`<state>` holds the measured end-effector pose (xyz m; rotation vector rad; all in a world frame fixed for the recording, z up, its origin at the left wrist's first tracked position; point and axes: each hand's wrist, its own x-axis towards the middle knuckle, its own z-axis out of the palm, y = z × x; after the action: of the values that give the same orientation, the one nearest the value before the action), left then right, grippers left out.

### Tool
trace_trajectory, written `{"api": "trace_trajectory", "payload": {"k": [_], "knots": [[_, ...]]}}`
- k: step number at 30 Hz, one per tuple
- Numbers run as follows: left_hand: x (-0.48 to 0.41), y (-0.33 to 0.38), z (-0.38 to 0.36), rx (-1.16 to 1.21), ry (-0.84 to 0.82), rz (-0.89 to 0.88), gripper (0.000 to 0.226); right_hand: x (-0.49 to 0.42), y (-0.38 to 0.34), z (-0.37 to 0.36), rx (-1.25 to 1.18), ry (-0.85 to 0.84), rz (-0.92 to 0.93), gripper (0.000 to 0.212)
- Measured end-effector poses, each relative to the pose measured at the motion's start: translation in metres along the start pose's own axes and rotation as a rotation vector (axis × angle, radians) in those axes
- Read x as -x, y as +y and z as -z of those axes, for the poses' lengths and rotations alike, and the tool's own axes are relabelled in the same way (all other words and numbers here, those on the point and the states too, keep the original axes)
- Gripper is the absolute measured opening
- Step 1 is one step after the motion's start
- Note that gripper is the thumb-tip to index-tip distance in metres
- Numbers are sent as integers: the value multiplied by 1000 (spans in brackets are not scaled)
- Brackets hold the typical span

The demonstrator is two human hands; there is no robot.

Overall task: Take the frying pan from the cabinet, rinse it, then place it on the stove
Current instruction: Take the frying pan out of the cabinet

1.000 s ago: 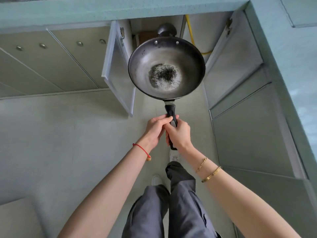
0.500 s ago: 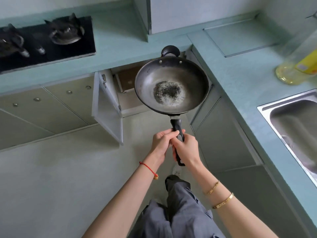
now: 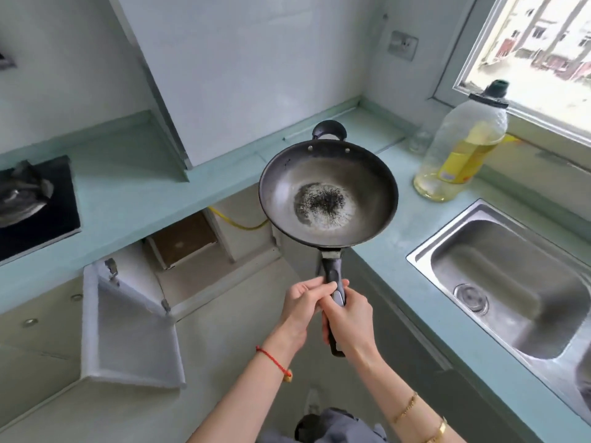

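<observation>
A dark frying pan (image 3: 358, 174) with a burnt black patch in its middle is held level in the air, above the corner of the teal counter. Both hands grip its black handle: my left hand (image 3: 302, 310) wraps it from the left, my right hand (image 3: 350, 318) from the right, slightly lower. The cabinet (image 3: 204, 247) under the counter stands open behind the pan, its door (image 3: 128, 330) swung out to the left. The steel sink (image 3: 511, 289) lies to the right. The black gas stove (image 3: 35, 203) sits at the far left.
A large bottle of yellow oil (image 3: 460, 148) stands on the teal counter (image 3: 137, 187) near the sink and window. A yellow hose (image 3: 236, 220) runs inside the cabinet. A white wall column meets the counter behind the pan. My legs show below.
The pan has come up out of the cabinet to counter height and a little to the right. My view has lifted from the floor to the counter, sink and window.
</observation>
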<state>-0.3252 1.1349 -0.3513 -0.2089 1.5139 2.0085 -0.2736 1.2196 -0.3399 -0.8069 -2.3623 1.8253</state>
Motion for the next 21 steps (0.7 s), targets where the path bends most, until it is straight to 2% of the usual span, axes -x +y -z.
{"api": "trace_trajectory", "payload": {"k": [10,14,21], "knots": [[-111,47,-21,-26,-128,54,26,-104,-21,0,-71,171,-34,33],[-168,75,-6,-31,-201,96,25,-156,-35,-25,-83,231,-48,25],[-270,134,42,-143,-337,165,27,-249,-64,-93,-136,370,-88,30]]}}
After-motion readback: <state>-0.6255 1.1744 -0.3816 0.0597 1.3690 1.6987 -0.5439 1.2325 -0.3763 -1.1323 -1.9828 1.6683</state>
